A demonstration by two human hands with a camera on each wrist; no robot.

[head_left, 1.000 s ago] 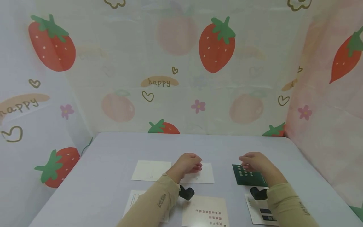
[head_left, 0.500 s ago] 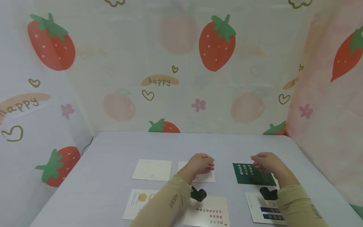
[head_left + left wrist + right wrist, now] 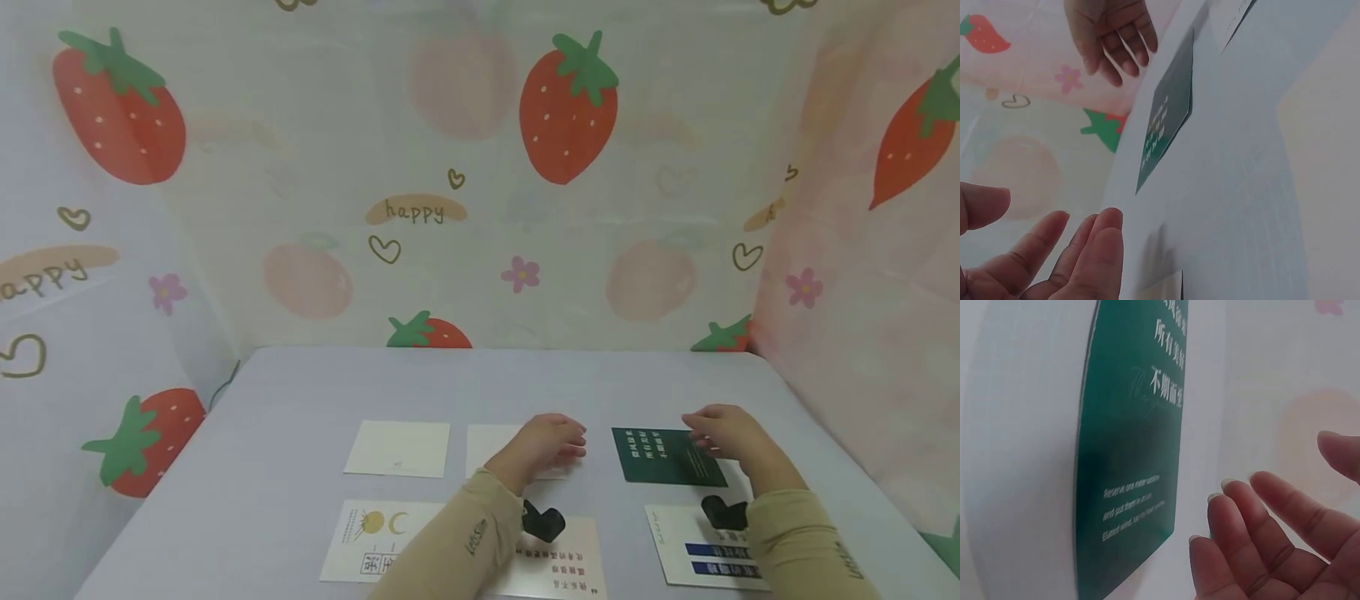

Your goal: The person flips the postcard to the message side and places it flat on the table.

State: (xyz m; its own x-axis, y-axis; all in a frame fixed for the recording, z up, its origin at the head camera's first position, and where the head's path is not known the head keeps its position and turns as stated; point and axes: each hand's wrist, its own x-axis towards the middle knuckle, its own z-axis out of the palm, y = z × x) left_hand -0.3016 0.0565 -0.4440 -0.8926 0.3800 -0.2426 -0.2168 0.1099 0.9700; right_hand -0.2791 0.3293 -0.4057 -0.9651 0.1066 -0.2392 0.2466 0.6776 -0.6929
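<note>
My left hand (image 3: 542, 450) hovers over a white card (image 3: 487, 442) in the back row, its fingers relaxed and holding nothing. That hand and its sleeve cover part of this card. At the right, my right hand (image 3: 731, 433) hangs by the right end of a dark green card (image 3: 663, 460) with white lettering. The right wrist view shows its fingers (image 3: 1229, 531) loosely bent beside the green card, with nothing between them. In the left wrist view the left hand's fingers (image 3: 1100, 262) are also loose, with the green card farther off.
Another white card (image 3: 397, 450) lies at the back left. In the front row are a card with a sun and moon (image 3: 375, 533), a cream card with red text (image 3: 573, 567) and a card with dark blue bars (image 3: 682, 562). Strawberry-print cloth (image 3: 442, 283) walls in the white table (image 3: 300, 383).
Both hands have drifted to the right over the table. More of the green card and of the sun-and-moon card now shows. The cards lie where they were.
</note>
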